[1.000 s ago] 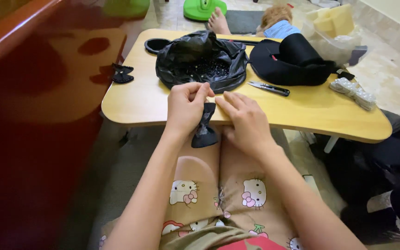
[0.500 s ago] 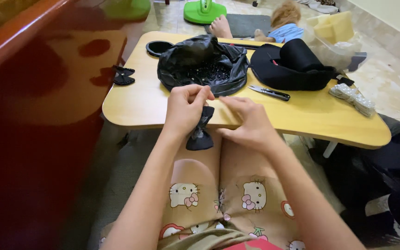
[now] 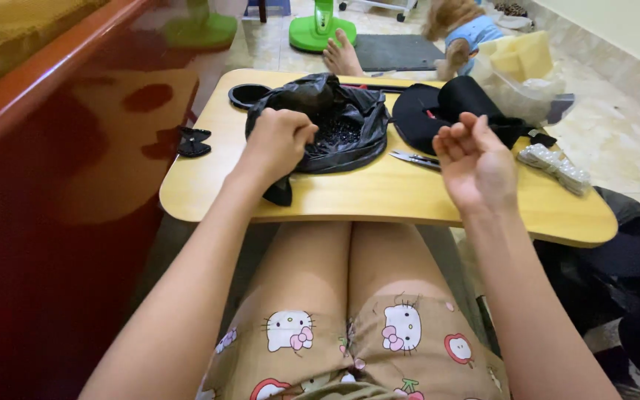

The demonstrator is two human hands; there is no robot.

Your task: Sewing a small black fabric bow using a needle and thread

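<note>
We hold a black fabric bow pinched in our left hand at the desk edge. Our right hand hovers loosely curled, empty. One finished bow lies apart; beads in the black bag remain unused.

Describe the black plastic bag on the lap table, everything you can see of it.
The black bag is thin, glossy, crinkled plastic, slumped open on the far middle of the wooden lap table. Its mouth faces up, showing a heap of small dark bead-like bits inside; what they are is too small to tell. The left hand, closed on a small black piece, rests against its near left edge. A black fabric item sits beside it on the right, apparently touching.
</note>
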